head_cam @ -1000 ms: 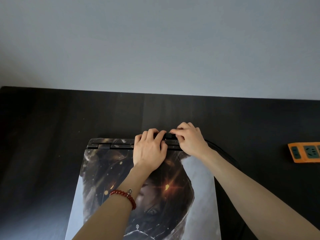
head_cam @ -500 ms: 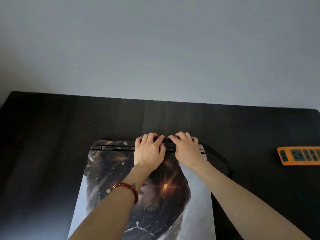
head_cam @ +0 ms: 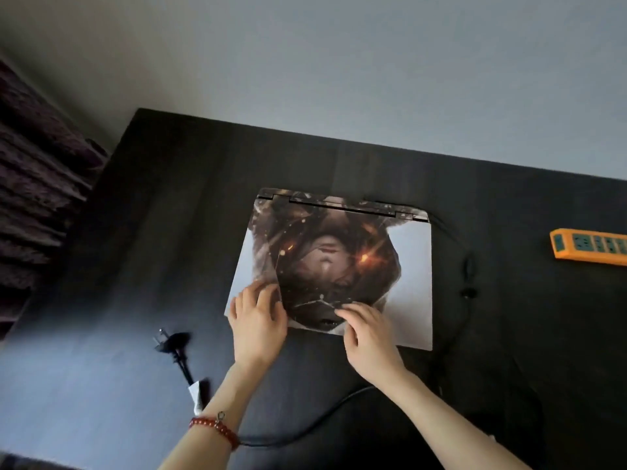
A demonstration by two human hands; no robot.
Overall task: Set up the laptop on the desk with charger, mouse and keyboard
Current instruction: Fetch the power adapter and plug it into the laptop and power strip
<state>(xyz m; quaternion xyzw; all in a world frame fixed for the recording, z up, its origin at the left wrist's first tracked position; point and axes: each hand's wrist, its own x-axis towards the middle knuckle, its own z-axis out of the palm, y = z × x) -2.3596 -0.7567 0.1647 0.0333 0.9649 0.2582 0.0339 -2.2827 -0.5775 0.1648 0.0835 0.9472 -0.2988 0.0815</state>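
Laptop (head_cam: 334, 262) closed, flat at desk (head_cam: 169, 215) centre; cable (head_cam: 466, 266) at its 3 o'clock.
Left hand (head_cam: 259, 322), right hand (head_cam: 368, 329): fingers resting flat on the lid's 6 o'clock edge, nothing clenched. Looks rigid, heavyish, slick; lift at that edge.

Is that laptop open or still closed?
Closed. The laptop lies flat on the desk, its picture-covered lid down; both hands rest at its near edge.

Head view: looks forward and steeply down, close above the desk (head_cam: 169, 232), toward the wall (head_cam: 339, 62).
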